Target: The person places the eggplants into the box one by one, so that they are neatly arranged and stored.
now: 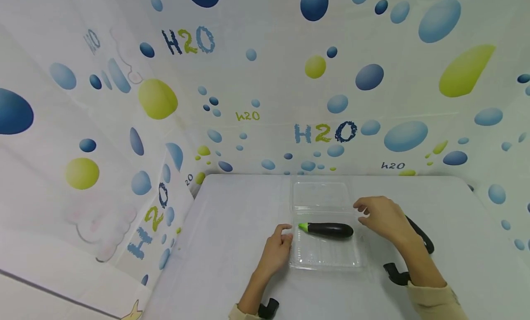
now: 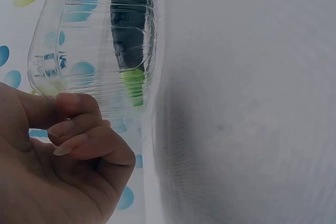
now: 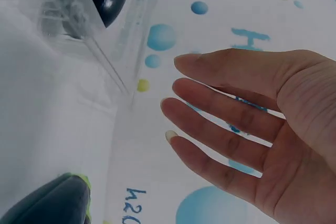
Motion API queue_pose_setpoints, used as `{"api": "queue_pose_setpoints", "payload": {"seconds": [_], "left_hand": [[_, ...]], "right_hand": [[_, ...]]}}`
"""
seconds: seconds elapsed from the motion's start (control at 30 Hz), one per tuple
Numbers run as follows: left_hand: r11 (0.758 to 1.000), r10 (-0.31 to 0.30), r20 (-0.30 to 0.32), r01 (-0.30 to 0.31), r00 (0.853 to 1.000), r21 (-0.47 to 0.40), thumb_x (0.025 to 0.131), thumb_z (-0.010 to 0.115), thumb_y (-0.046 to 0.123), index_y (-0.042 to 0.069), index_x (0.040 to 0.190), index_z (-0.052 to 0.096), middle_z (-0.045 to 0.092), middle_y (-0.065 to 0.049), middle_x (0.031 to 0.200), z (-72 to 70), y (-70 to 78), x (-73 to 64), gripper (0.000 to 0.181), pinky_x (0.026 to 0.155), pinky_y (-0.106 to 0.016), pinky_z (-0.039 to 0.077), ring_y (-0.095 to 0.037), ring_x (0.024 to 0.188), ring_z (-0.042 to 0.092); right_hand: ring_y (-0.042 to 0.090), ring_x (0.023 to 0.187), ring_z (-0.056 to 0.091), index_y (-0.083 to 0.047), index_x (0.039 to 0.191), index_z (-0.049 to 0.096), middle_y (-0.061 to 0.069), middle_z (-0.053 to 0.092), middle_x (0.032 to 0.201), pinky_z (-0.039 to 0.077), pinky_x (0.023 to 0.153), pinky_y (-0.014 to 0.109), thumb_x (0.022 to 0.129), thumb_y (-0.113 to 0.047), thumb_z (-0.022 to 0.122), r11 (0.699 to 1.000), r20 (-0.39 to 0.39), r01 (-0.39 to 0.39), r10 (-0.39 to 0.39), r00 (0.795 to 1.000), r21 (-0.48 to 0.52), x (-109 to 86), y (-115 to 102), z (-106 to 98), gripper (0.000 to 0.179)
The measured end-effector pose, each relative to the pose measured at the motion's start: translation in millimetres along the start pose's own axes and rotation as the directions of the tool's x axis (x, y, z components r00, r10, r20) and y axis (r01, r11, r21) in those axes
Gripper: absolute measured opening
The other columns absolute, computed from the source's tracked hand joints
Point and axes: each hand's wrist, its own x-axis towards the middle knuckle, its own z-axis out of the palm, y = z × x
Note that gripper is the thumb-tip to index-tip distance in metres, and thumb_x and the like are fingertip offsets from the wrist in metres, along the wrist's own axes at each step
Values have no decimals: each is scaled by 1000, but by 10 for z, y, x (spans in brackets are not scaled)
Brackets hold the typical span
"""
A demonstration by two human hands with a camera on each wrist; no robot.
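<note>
An open clear plastic clamshell box (image 1: 327, 261) lies on the white table, its lid (image 1: 320, 191) folded back away from me. Inside it rests a dark eggplant (image 1: 331, 230) with a green stem end pointing left. At the box's left side, my left hand (image 1: 276, 248) pinches the rim near a corner; the curled fingers (image 2: 79, 121) show in the left wrist view. My right hand (image 1: 383, 218) hovers to the right of the box, touching nothing, its fingers (image 3: 215, 132) spread and slightly bent. A second dark eggplant (image 1: 421, 235) lies beyond the right forearm, partly hidden by it.
The white table (image 1: 232, 209) meets a white curtain (image 1: 269, 80) printed with blue and green drops at its back and left. Black wrist mounts (image 1: 397, 275) sit on both forearms.
</note>
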Motion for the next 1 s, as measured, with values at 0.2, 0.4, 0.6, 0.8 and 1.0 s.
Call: {"api": "queue_pose_setpoints", "payload": {"seconds": [0.2,0.4,0.6,0.8,1.0], "left_hand": [[1000,-4,0,4,1000,-14,107,55,18,6,135,58,56,5,69,-7,2,3,31,52,-25,37,-8,58,48],[1000,0,1,0,1000,-10,107,55,18,6,135,59,55,6,68,0,-14,2,31,52,-25,37,-8,57,46],[1000,6,-3,-6,1000,-14,106,55,17,6,134,59,54,7,67,-8,-6,0,30,52,-24,36,-7,56,45],[1000,6,6,-6,1000,-23,107,55,18,6,135,59,53,7,67,-7,-9,3,30,51,-24,35,-7,55,45],[1000,1,5,-1,1000,-18,107,55,18,5,135,59,54,7,68,-4,-2,-4,31,52,-24,36,-7,56,46]], "right_hand": [[26,91,72,-9,114,77,5,77,103,55,77,52,86,-11,81,999,-68,-11,13,998,35,-102,73,-29,28],[28,92,72,-9,115,77,3,78,99,53,81,55,88,-12,81,996,-122,-26,37,992,86,-220,152,11,27],[29,90,72,-9,114,77,0,78,93,53,78,54,88,-11,81,994,-192,-39,58,980,101,-327,175,45,27],[28,85,73,-11,109,78,1,78,90,52,70,47,87,-12,81,993,-273,-69,93,958,98,-412,212,80,22],[32,88,73,-9,108,79,6,79,92,51,71,49,85,-13,82,983,-329,-137,169,929,118,-507,299,119,23]]}}
